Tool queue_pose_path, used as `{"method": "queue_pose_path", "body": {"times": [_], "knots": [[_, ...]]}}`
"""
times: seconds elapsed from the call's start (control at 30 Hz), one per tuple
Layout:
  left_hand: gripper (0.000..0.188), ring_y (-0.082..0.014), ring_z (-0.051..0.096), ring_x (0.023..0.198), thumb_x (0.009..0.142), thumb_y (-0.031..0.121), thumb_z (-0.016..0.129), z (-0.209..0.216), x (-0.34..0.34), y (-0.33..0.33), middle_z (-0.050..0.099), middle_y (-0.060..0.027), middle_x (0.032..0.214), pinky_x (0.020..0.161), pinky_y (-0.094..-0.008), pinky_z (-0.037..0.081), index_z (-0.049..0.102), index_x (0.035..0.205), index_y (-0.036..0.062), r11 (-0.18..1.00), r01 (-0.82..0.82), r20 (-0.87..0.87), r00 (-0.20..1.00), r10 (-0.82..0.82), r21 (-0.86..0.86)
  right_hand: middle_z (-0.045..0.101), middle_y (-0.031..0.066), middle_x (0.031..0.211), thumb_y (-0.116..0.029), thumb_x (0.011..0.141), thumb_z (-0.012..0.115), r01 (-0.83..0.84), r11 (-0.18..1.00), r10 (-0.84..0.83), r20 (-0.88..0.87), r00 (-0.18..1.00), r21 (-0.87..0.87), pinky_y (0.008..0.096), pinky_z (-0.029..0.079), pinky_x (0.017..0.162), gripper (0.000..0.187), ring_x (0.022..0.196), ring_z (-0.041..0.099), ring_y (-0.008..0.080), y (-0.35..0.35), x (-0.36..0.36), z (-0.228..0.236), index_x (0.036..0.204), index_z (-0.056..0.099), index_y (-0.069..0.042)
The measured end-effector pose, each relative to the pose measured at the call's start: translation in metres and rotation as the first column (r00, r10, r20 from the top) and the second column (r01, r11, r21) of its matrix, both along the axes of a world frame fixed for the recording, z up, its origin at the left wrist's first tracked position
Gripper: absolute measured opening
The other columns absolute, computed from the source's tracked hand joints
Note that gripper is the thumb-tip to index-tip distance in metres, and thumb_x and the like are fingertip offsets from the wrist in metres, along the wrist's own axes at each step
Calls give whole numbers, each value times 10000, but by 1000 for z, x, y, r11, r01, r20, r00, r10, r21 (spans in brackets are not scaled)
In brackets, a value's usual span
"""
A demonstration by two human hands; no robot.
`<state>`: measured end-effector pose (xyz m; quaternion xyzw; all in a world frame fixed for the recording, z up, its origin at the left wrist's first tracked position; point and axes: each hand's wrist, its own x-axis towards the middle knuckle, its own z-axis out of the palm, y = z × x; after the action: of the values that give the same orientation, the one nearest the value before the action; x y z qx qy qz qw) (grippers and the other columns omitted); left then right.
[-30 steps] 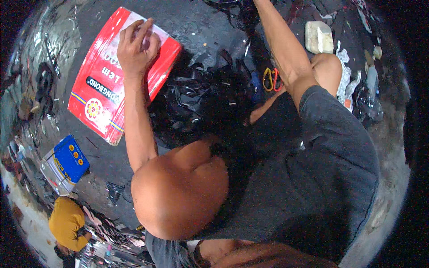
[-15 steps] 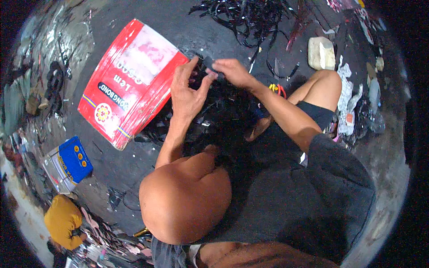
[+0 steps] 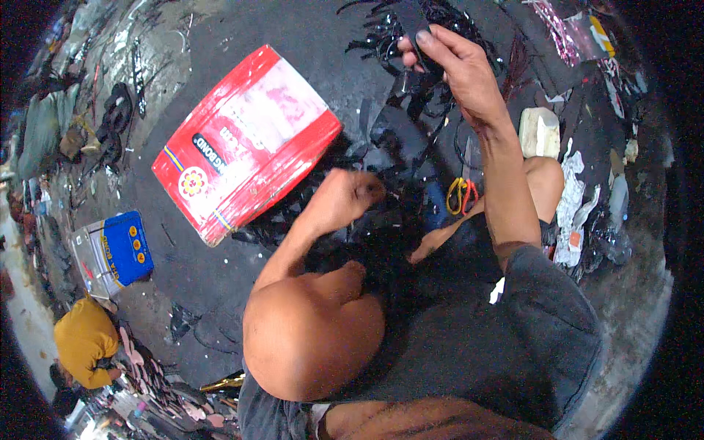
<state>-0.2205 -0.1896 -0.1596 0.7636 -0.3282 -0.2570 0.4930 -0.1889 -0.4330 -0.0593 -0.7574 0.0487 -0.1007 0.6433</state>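
My right hand [image 3: 466, 70] is raised at the top, thumb and fingers pinching a black strip [image 3: 413, 20] over a heap of glossy black strips [image 3: 378, 48]. Lower and to the left, my left hand [image 3: 343, 199] has its fingers curled and slightly blurred. It is over dark pieces [image 3: 396, 158] in front of my legs; whatever may be in its fingers is hidden. A red tin can [image 3: 257, 165] with a pinkish-white panel lies on its side, left of that hand. Scissors with yellow and red handles [image 3: 462, 196] lie by my right forearm.
A pale block [image 3: 539, 133] and crumpled white paper [image 3: 570, 220] lie on the right. At left stands a blue and silver can [image 3: 114, 253]. A person in a mustard top [image 3: 86, 341] sits lower left beside pinkish flat pieces [image 3: 194, 411]. Scraps litter the floor.
My hands were together beside the red can. The right has moved up and right with the black strip; the left has dropped lower and curled its fingers. The view has shifted slightly.
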Motion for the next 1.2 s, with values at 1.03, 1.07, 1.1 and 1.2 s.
{"method": "queue_pose_path", "body": {"times": [1.03,1.07,1.1,1.2], "knots": [[102,-48,544,584,887,81,700,9,13,23,658,-16,803,501,-204,407,735,940,2,743,-561,-208,827,522,-365,644,29,645,-276,940,648,-628,777,557,-427,712,-35,267,483,517,259,554,596,87,79,-31,-50,867,688,-31],[103,-51,547,578,886,91,707,17,12,40,654,-16,799,489,-210,404,740,918,-1,689,-676,-231,737,635,-261,642,24,645,-279,939,652,-651,758,600,-437,670,44,264,480,514,262,547,588,85,84,-22,-54,867,689,-30],[102,-45,540,575,886,102,708,23,16,60,653,-2,774,496,-217,414,746,928,17,628,-758,-291,649,703,-175,641,19,646,-283,937,657,-651,751,622,-454,638,114,261,477,511,265,540,580,82,85,-15,-60,867,689,-30],[145,-33,527,560,888,129,718,23,43,150,682,13,753,524,-204,427,756,986,29,317,-946,-141,324,936,-67,613,-14,631,-295,939,666,-724,669,693,-492,527,167,237,437,484,259,516,540,64,77,15,-73,896,694,-41]]}}
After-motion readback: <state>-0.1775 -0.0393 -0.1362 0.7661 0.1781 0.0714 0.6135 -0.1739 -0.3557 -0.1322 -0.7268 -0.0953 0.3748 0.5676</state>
